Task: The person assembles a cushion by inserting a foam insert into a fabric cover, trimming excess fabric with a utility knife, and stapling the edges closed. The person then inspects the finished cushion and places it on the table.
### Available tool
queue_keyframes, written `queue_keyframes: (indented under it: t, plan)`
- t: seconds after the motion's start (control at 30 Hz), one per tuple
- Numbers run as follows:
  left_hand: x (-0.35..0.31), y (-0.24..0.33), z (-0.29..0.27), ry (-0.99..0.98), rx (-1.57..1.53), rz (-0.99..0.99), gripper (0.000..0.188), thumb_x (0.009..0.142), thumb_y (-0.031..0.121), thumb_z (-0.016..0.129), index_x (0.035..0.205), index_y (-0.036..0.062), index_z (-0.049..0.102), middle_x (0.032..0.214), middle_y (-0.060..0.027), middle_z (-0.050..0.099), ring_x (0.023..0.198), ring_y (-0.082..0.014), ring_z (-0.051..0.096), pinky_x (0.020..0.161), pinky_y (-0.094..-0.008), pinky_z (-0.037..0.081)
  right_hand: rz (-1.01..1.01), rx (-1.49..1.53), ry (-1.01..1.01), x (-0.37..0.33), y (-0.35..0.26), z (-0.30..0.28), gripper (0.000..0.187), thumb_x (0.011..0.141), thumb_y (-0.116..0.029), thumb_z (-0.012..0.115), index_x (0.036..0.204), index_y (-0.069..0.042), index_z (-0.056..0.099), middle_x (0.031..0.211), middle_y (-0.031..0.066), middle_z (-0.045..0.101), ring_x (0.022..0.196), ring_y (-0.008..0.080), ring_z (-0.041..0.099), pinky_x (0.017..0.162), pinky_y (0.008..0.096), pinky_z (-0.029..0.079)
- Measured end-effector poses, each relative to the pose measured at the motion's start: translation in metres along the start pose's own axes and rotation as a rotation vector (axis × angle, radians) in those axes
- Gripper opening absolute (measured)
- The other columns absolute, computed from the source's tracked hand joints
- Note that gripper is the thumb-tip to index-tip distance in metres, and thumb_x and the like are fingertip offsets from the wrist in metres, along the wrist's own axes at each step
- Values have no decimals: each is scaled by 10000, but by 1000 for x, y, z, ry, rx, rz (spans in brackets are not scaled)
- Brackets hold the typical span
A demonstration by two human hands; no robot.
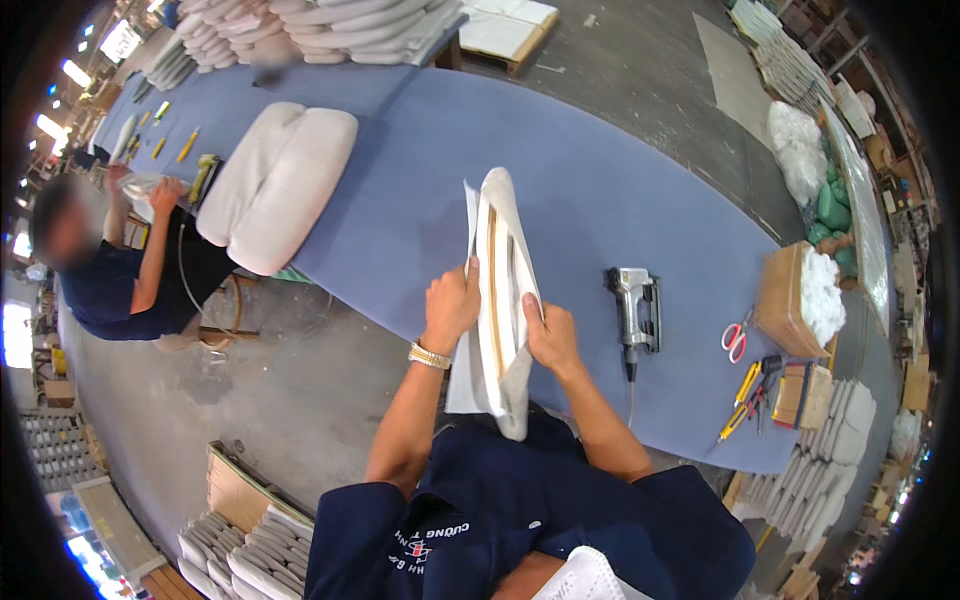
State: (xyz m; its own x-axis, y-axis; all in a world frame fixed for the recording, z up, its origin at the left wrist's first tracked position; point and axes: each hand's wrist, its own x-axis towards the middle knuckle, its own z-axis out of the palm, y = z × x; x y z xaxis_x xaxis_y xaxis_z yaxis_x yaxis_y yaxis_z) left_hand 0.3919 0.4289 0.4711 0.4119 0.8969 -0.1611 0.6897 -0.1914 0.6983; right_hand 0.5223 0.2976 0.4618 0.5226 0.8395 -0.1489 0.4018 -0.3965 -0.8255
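Observation:
Over the blue-grey table (440, 130) I hold a light fabric-covered cushion panel (513, 270) up on its edge. A tan strip, seemingly its board edge, shows between the layers of pale cloth, and a loose flap of sheet material hangs on its left side. My left hand (453, 302), with a watch on the wrist, grips the left side. On the opposite side my right hand (551, 332) pinches the cloth, thumb upward. To the right, a silver and black air staple gun (634, 310) lies on the table with its hose running toward the front edge.
Scissors (736, 340), yellow cutters (740, 412) and a cardboard box (778, 298) of white stuffing are at the right. Two pale cushions (275, 185) lie at the left, near a seated co-worker (130, 260). Stacked cushions (350, 30) stand at the back.

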Motion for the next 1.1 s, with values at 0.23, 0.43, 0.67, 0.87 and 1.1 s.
queue_keyframes:
  t: [0.23,0.43,0.67,0.87,1.1]
  plan:
    - [-10,1,-1,-102,9,79,403,1066,337,473,1000,2,687,833,-290,693,824,-527,653,757,-605,501,-63,206,-38,-7,34,-14,442,1005,-377,615,1083,55,666,850,199,724,764,293,713,719,408,538]
    - [-6,1,9,-163,24,103,405,1066,344,470,1027,-3,675,816,-287,683,814,-528,641,755,-595,497,-69,16,122,88,5,-60,335,920,-268,723,1113,-14,620,884,140,720,811,283,705,750,410,546]
    - [13,-8,-8,-195,38,99,388,1047,332,513,1064,-18,678,868,-278,705,868,-505,659,810,-563,507,-9,-155,-1,158,-10,-60,403,979,-386,614,878,3,641,739,147,650,707,278,633,670,433,475]
    - [83,28,2,-17,-194,310,513,977,286,618,1406,10,555,1233,-253,691,1106,-448,671,952,-484,522,36,-79,-70,186,-11,-56,451,1031,-402,557,860,2,660,682,102,627,642,204,586,631,392,454]
    - [120,63,21,-110,-246,399,507,912,154,611,1396,4,576,1368,-242,629,1238,-405,625,1027,-440,506,289,743,-68,187,24,-28,412,1058,-404,556,955,-38,714,839,36,710,672,112,636,636,301,510]
